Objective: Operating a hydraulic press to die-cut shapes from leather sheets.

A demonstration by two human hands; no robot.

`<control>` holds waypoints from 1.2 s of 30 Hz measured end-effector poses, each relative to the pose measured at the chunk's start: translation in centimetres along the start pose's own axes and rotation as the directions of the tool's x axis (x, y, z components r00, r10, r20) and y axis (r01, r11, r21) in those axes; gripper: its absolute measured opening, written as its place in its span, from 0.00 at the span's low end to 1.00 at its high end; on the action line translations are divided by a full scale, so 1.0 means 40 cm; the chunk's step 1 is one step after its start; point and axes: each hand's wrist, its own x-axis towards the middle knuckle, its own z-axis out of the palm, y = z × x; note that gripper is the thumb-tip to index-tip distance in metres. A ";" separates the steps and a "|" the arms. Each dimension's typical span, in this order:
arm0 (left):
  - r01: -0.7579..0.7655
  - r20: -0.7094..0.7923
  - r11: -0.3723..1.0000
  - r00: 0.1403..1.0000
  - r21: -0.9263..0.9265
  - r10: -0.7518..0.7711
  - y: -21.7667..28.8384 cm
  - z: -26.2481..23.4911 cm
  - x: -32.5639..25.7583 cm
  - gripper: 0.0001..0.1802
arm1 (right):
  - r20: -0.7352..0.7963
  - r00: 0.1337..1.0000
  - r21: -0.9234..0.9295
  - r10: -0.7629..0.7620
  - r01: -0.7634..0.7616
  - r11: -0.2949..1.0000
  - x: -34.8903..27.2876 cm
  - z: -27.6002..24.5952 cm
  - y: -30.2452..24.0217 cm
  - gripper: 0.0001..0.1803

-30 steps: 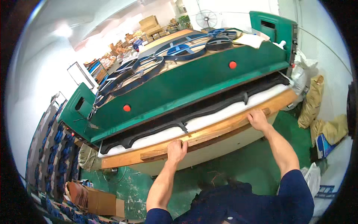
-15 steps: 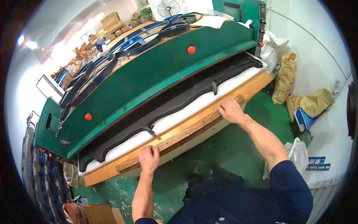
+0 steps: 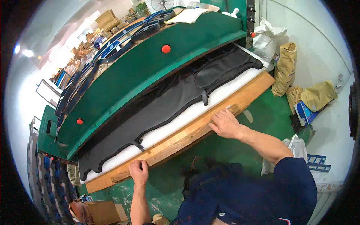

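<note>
My left hand (image 3: 139, 172) is closed over the front edge of a long wooden board (image 3: 255, 90), on a wooden strip fixed along it. Farther right, my right hand (image 3: 225, 124) grips the same strip with curled fingers. Behind the board lies a white padded bed (image 3: 224, 87), jutting from under a large green machine (image 3: 127, 80). A black sheet-like piece (image 3: 165, 103) with a wavy front edge and small tabs rests on it. The back of this piece runs into the dark gap beneath the machine.
Red buttons (image 3: 165, 48) sit on the machine's front, and blue-black curved pieces (image 3: 116, 48) lie on top. Tan sacks (image 3: 285, 69) and a white bag (image 3: 264, 45) stand along the right wall. A cardboard box (image 3: 99, 212) is at lower left.
Both hands have drawn the board toward me, and the bed has come farther out from under the machine. More of the black piece shows now.
</note>
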 end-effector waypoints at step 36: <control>0.095 0.092 0.986 0.990 0.137 -0.108 0.213 -0.295 -0.232 0.07 | 0.810 0.549 0.572 -0.204 -0.664 0.482 -0.141 -0.370 0.029 0.18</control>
